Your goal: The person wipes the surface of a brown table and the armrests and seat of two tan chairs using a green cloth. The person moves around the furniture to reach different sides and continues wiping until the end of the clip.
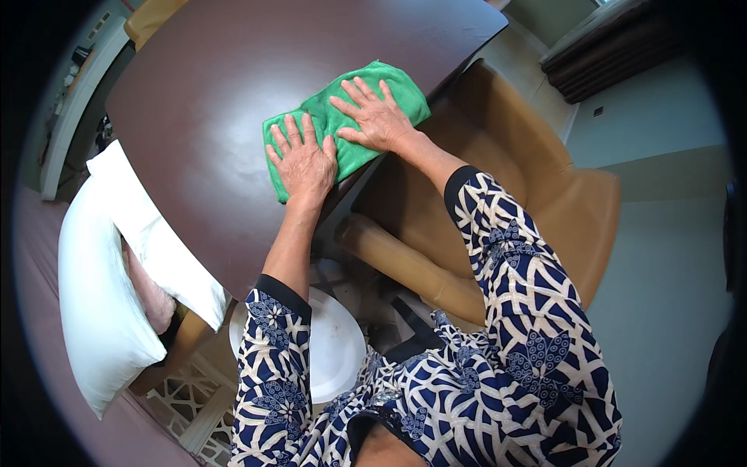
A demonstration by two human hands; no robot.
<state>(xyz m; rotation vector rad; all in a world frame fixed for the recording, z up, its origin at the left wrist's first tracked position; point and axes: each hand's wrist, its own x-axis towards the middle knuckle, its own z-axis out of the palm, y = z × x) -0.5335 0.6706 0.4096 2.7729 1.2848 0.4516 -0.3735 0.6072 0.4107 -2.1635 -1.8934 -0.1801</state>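
A green cloth [356, 125] lies spread flat along the near edge of a dark brown table [192, 117]. My left hand [304, 166] presses palm down on the cloth's left part, its fingers apart. On the right part, my right hand [378, 119] also rests flat with spread fingers. Neither hand grips the cloth. Part of the cloth is hidden under both hands. Its right end reaches the table's edge.
A tan armchair [525, 140] stands close against the table at the right. White pillows [93, 274] sit at the table's left edge beside something pink and fluffy [149, 292]. Below my left forearm is a white round object [335, 350]. A dark curtain [607, 52] hangs at the upper right.
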